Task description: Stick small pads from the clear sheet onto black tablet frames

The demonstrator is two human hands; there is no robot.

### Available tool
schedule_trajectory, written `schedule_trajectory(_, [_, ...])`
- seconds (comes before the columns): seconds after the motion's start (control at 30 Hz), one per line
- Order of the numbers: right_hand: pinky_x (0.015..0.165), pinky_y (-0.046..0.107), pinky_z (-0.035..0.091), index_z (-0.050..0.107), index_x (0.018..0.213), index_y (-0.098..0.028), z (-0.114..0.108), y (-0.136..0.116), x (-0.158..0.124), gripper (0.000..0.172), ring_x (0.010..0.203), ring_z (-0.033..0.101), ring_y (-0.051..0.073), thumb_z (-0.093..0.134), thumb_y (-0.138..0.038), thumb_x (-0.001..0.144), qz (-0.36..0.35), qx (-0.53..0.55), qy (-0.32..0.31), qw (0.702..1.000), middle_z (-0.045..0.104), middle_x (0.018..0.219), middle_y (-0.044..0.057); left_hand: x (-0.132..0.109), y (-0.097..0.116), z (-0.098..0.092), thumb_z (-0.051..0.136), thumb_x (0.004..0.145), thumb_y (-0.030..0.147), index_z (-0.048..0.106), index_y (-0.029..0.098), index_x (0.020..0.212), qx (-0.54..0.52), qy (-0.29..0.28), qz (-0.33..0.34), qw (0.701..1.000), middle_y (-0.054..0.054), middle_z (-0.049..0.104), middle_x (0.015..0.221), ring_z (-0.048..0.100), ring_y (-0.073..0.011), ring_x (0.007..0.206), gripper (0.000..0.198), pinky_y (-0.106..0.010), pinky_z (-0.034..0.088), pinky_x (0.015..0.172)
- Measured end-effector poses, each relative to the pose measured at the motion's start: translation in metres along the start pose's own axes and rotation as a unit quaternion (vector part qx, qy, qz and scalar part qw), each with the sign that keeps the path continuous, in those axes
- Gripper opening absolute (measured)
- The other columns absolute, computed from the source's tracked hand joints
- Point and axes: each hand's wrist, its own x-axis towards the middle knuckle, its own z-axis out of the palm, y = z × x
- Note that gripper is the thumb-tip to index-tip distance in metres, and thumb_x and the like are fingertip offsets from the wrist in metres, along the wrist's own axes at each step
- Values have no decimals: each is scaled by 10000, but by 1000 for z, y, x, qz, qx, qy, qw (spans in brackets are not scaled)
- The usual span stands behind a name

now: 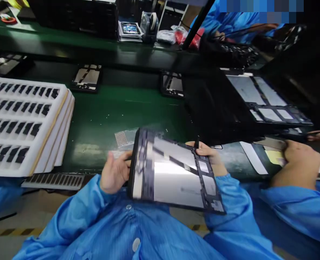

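In front of my chest is a tablet frame [180, 169], tilted, its silvery inner side with black strips facing up. My left hand [115, 172] is at its left edge, fingertips going behind the edge and thumb raised off it. My right hand [210, 157] grips the upper right edge, fingers partly hidden underneath. A thin black piece [197, 142] sticks up by the right fingers; I cannot tell what it is. On the bench beyond lies a clear sheet with small brownish squares [121, 138].
White foam trays [44, 144] of small black parts are stacked at left. More tablet frames [87, 77] lie along the green bench [122, 97], another [268, 95] at right. A co-worker's hand [302, 159] is close on the right. A tape dispenser [149, 27] stands on the shelf.
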Motion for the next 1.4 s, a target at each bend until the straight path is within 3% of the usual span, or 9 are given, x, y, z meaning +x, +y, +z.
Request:
schedule_trajectory(0.13, [569, 322, 471, 831, 779, -151, -3, -30, 40, 497, 604, 647, 206, 1011, -365, 368, 11, -108, -61, 992, 758, 709, 71, 2, 2, -11, 781, 995, 519, 673, 156, 1382, 63, 58, -10, 996, -116, 733, 1308, 732, -213, 1150, 541, -429, 657, 1053])
schedule_trajectory(0.27, [563, 283, 353, 783, 738, -196, 9, -41, 65, 356, 589, 477, 120, 944, -509, 682, -78, -148, 41, 985, 593, 600, -18, 0, -26, 1, 753, 1017, 473, 627, 166, 1433, 138, 153, 9, 978, -121, 690, 1385, 704, -239, 1229, 532, -469, 646, 1088])
schedule_trajectory(0.37, [605, 303, 399, 762, 714, -211, 31, -42, 64, 417, 688, 536, 154, 829, -600, 849, -133, -149, 70, 977, 629, 710, 28, -7, -31, 4, 756, 997, 515, 606, 165, 1430, 228, 200, 29, 952, -133, 667, 1388, 681, -256, 1250, 577, -497, 614, 1127])
schedule_trajectory(0.53, [541, 277, 340, 835, 892, -215, 87, -51, 69, 526, 572, 452, 115, 791, -739, 922, -172, -95, -38, 980, 539, 641, -14, 22, 35, -24, 768, 937, 455, 478, 163, 1551, 417, 280, 118, 857, -183, 444, 1527, 478, -319, 1425, 739, -596, 373, 1338])
schedule_trajectory(0.67, [718, 298, 548, 827, 1055, -202, 122, -50, 118, 554, 713, 642, 145, 903, -706, 837, -212, -109, -168, 957, 698, 794, 0, 120, 95, -70, 724, 880, 229, 747, 154, 1026, 520, 150, 98, 835, -77, 626, 1123, 518, -323, 1373, 166, -644, 259, 1369])
schedule_trajectory(0.8, [940, 383, 598, 813, 1090, -203, 141, -28, 158, 506, 967, 730, 224, 862, -668, 894, -254, -231, -187, 920, 787, 1053, 55, 190, 104, -107, 860, 678, 153, 802, 121, 826, 552, 4, 22, 834, 9, 586, 852, 562, -369, 1379, 162, -743, 196, 1317])
schedule_trajectory(0.97, [1006, 391, 616, 775, 1127, -222, 147, -12, 159, 409, 1013, 769, 230, 804, -600, 974, -208, -221, -212, 929, 791, 1093, 44, 189, 93, -118, 880, 706, 250, 830, 147, 836, 557, -67, 18, 828, 21, 564, 844, 553, -445, 1452, 174, -836, 132, 1265])
schedule_trajectory(1.1, [1024, 351, 625, 756, 1150, -236, 143, -13, 156, 282, 1071, 785, 209, 793, -483, 1018, -206, -199, -213, 934, 787, 1122, 26, 184, 90, -123, 821, 783, 452, 844, 139, 937, 608, -97, 58, 786, -4, 595, 917, 537, -466, 1441, 349, -843, 186, 1177])
schedule_trajectory(1.4, [931, 394, 682, 763, 1164, -257, 140, -12, 157, 168, 1002, 779, 235, 726, -388, 1064, -329, -310, -227, 863, 804, 1155, 54, 185, 93, -123, 813, 808, 492, 825, 277, 961, 683, -101, 68, 720, -82, 755, 1080, 522, -417, 1361, 265, -691, 328, 1202])
